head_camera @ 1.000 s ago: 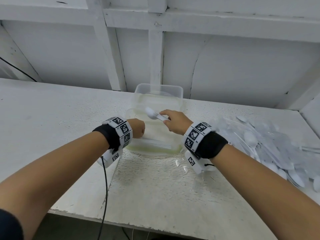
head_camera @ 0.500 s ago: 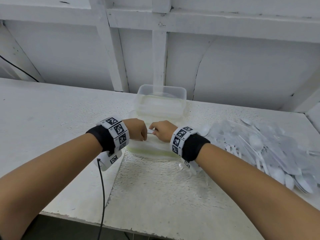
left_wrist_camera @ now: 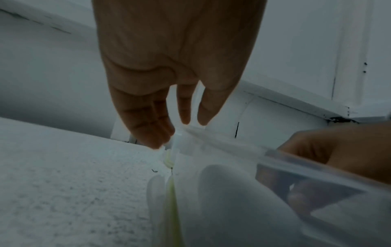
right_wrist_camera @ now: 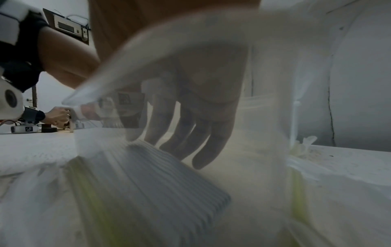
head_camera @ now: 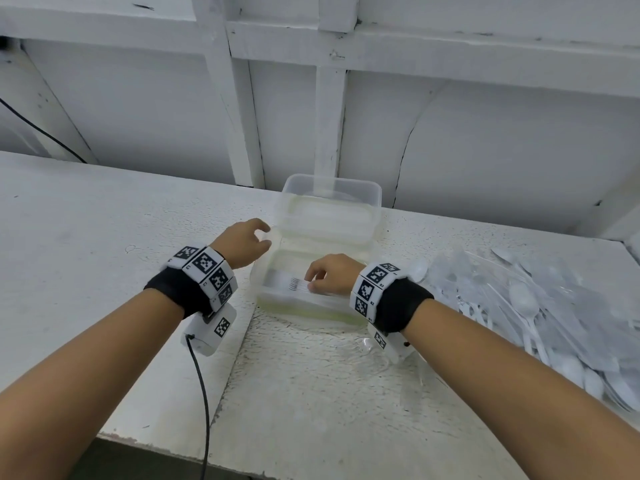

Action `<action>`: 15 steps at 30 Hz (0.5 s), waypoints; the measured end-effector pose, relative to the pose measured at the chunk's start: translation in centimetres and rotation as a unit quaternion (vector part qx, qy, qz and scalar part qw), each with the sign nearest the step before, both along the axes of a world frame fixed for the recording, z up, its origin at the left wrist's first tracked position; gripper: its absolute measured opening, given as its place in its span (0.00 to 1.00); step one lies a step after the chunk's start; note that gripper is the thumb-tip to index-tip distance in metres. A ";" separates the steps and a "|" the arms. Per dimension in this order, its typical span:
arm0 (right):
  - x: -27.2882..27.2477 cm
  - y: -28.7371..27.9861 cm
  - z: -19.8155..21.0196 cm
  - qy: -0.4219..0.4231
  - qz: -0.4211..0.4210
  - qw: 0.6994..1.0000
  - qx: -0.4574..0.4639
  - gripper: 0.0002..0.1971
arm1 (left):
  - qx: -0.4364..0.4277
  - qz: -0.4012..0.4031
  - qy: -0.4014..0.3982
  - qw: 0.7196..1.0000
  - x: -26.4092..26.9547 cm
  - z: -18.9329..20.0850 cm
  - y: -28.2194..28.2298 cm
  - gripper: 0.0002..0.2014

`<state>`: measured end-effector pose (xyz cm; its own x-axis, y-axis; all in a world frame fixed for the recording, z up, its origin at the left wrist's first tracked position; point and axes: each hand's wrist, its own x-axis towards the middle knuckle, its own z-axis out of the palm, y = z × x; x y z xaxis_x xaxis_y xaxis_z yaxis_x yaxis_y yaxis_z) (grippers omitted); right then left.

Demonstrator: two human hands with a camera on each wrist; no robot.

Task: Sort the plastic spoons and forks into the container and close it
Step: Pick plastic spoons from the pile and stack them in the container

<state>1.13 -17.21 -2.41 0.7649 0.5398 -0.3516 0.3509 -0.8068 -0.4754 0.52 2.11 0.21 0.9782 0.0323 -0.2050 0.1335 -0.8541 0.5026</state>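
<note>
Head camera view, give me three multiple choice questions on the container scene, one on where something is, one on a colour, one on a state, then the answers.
1. Where does the loose pile of cutlery lie?
A. right of the container
B. left of it
C. on its lid

2. What colour is the table?
A. brown
B. white
C. black

3. How is the container now?
A. shut
B. upside down
C. open, lid raised behind

Answers:
1 A, the pile lies on the table beside the right hand.
2 B, its painted top is white.
3 C, the right hand's fingers rest on the row of forks inside, and the left hand is at the lid's edge.
</note>
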 end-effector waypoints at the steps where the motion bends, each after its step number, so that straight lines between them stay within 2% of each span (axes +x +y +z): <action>1: 0.1 0.1 -0.1 0.002 0.003 1.000 -0.001 0.14 | -0.031 0.024 0.027 0.999 -0.1 -0.2 -0.1 0.19; 5: 0.6 0.2 -0.6 0.023 -0.007 1.000 0.011 0.14 | -0.146 0.095 0.069 0.982 -0.1 -0.7 -0.4 0.20; 15: 1.0 -0.5 -1.0 0.045 -0.043 0.996 0.062 0.11 | -0.157 0.100 0.059 0.981 0.0 -0.9 -0.4 0.19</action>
<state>2.15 -17.70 -3.37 0.7790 0.5166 -0.3555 0.2344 -0.7657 -0.5990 0.54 1.72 -0.65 0.9275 0.1386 -0.3471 0.3561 -0.6104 0.7075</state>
